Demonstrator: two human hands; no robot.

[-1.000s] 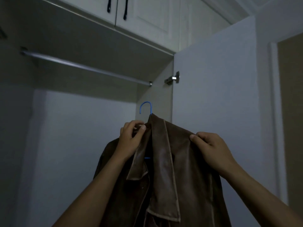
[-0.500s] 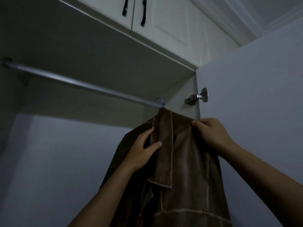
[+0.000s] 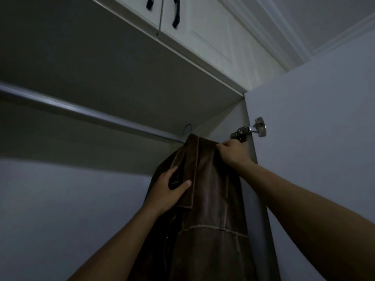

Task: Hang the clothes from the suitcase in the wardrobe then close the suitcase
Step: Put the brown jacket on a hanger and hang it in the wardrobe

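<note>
Left hand: the left hand (image 3: 167, 192) is closed around the front lapel of the brown jacket (image 3: 211, 209), thumb laid across the outer face and the other fingers tucked behind the fabric.
Right hand: the right hand (image 3: 233, 152) is pinched shut on the jacket's shoulder edge at the top right, knuckles just below the door hinge (image 3: 248, 130).
Jacket: 1 garment, leather-like, hanging full length between the 2 forearms; collar at the top, a stitched seam across the lower panel.
Hanger: the blue hanger (image 3: 187, 128) shows only its hook, rising out of the collar. The hook sits at the rail; whether it rests over the rail cannot be told in the dim light.
Rail: the metal rail (image 3: 85, 112) runs from the left edge to the right side wall of the compartment. The jacket is at its far right end.
Wardrobe compartment: the wardrobe (image 3: 71, 199) interior holds the jacket as its only visible content; back wall and underside of the top panel are bare.
Door: the open door (image 3: 316, 138) stands to the right, joined to the carcass by the hinge, close beside the jacket.
Upper cupboards: 2 closed cupboard doors (image 3: 194, 23) sit above the compartment, each with 1 dark handle (image 3: 176, 12). Their contents are hidden.
</note>
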